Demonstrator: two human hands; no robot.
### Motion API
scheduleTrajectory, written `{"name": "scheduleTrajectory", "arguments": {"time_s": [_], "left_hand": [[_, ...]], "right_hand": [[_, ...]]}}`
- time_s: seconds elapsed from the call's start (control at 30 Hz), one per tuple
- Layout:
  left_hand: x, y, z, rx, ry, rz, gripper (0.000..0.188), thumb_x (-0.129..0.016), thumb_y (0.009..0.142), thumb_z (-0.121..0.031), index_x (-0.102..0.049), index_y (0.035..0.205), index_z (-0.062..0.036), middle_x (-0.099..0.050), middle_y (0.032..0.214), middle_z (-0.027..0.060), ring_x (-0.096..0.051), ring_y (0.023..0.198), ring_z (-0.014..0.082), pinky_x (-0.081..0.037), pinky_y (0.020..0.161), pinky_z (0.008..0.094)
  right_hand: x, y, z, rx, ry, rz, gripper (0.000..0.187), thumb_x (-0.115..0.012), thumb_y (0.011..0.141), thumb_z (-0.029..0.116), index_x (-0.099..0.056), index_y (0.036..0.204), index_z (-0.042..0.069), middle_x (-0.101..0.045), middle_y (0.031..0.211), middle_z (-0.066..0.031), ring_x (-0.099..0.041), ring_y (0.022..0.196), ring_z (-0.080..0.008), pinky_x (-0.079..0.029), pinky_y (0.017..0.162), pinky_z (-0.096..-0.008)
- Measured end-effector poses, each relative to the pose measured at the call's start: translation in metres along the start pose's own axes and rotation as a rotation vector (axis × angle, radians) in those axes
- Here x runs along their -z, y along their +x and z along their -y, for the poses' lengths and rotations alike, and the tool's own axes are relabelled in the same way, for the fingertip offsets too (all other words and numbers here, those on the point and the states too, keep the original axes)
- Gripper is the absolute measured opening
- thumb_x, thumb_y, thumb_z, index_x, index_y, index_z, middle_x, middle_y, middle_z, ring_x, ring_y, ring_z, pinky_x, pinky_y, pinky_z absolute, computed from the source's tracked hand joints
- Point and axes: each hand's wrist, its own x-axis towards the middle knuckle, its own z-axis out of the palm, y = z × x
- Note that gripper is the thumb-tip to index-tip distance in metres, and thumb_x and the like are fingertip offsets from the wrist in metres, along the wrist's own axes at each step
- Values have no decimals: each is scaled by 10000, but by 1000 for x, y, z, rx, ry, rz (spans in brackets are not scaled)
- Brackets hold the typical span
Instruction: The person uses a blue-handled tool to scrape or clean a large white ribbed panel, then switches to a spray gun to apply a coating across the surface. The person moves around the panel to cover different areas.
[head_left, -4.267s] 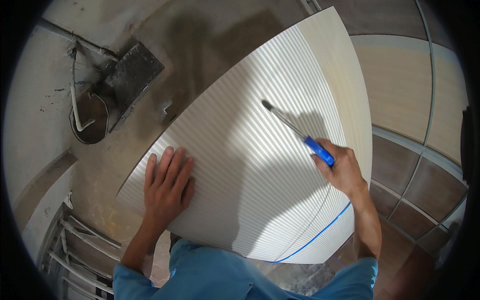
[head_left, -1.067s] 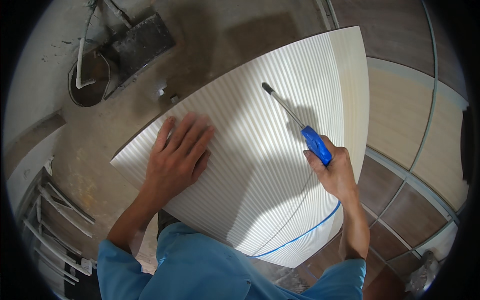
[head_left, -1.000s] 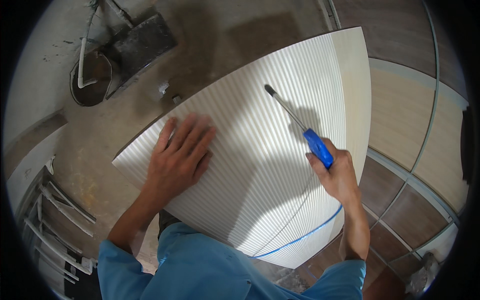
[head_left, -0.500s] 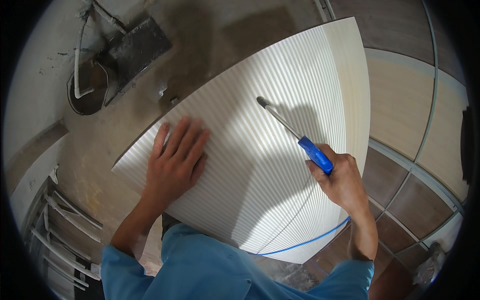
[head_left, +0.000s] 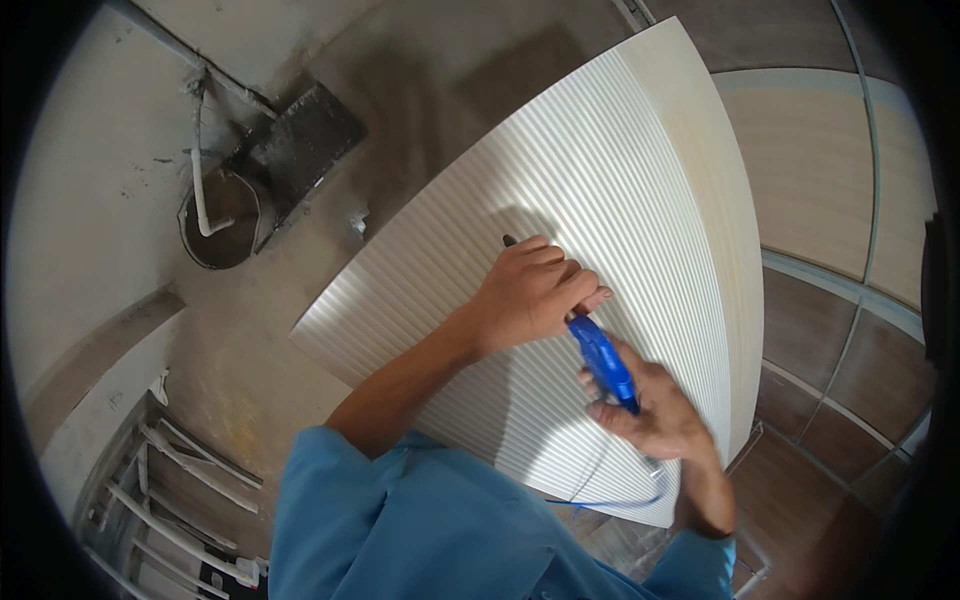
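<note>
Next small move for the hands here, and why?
Probably firm up the right hand on the blue-handled tool before the left hand releases. The left is wrapped around the shaft near the dark tip; the right is at the handle, but how firmly it grips is unclear. A loose grip might drop it onto the ribbed panel.
</note>
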Motion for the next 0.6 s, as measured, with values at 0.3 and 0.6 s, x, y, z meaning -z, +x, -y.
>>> {"name": "scheduleTrajectory", "arguments": {"time_s": [0.3,0.6], "left_hand": [[19,-34,-11,-198,-65,227,194,-806,829,-197,-646,825,-86,-550,671,0,-520,670,156,-408,664,328],[102,-52,40,-234,399,439,538,-752,861,-220,-613,1334,-4,-557,1433,197,-473,1403,352,-340,1180,539]], "right_hand": [[-150,-34,-8,-34,601,-433,618,-504,1011,71,-263,1579,29,-680,1188,-202,-701,960,-293,-526,900,-376],[-201,10,34,-177,781,-774,604,-512,1038,226,-305,1577,51,-687,904,-190,-698,734,-267,-544,703,-371]]}}
